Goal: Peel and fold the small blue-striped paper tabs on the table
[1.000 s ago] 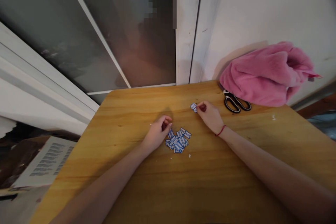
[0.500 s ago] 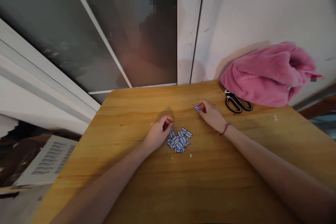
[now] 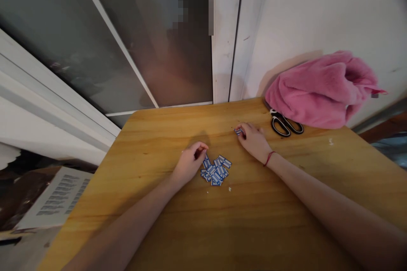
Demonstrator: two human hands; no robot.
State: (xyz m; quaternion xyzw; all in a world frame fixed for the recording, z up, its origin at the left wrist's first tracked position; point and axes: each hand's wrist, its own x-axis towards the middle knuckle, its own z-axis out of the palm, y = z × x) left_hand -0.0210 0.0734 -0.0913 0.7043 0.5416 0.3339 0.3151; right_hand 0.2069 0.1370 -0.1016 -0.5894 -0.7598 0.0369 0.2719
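Observation:
A small heap of blue-and-white paper slips [image 3: 216,172] lies on the wooden table [image 3: 152,228], the pieces overlapping at odd angles. Just left of the heap is my left hand [image 3: 190,160], its thumb and fingers curled together in a pinch. One slip at the heap's upper left lies right by the thumb tip; anything between those fingers is hidden. Farther back and to the right, my right hand [image 3: 253,139] has its fingers closed around a few similar slips [image 3: 238,131], low over the tabletop. A red string circles the right wrist.
Black-and-white scissors [image 3: 286,126] lie at the back right, partly under a pink plush cloth or bag [image 3: 321,89] against the wall. White scraps [image 3: 229,189] dot the table. A sliding glass door [image 3: 152,51] borders the far edge. A printed carton [image 3: 54,197] stands left, below table height.
My right hand has turned slightly, its fingers covering more of the slips. My left hand stays by the heap, almost unmoved. The view has shifted a little.

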